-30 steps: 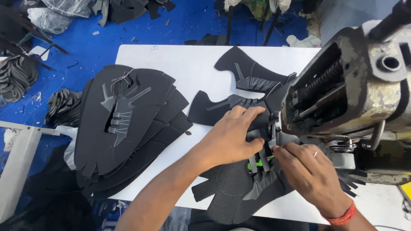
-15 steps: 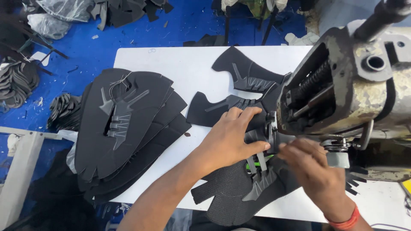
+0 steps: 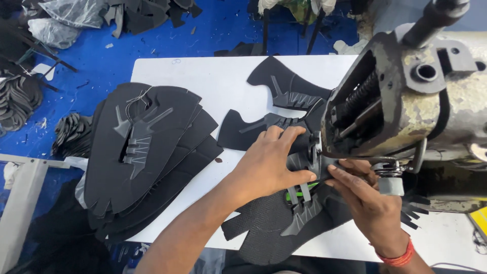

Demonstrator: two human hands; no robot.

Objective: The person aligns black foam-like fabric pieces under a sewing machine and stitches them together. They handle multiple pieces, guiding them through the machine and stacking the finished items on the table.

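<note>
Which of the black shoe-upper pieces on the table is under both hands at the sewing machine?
The mesh-textured shoe upper at the table's near edge; the left hand presses it and the right hand pinches it by the needle. The others lie untouched.

A tall stack of black cut shoe uppers (image 3: 147, 152) lies on the left half of the white table (image 3: 213, 76) — grey trim pieces on the top one. On the blue floor (image 3: 152, 40) sit bundles of small black cut pieces (image 3: 18, 101), clear plastic bags (image 3: 71, 12) and more black scraps (image 3: 147, 12) — all well apart from the table.
</note>
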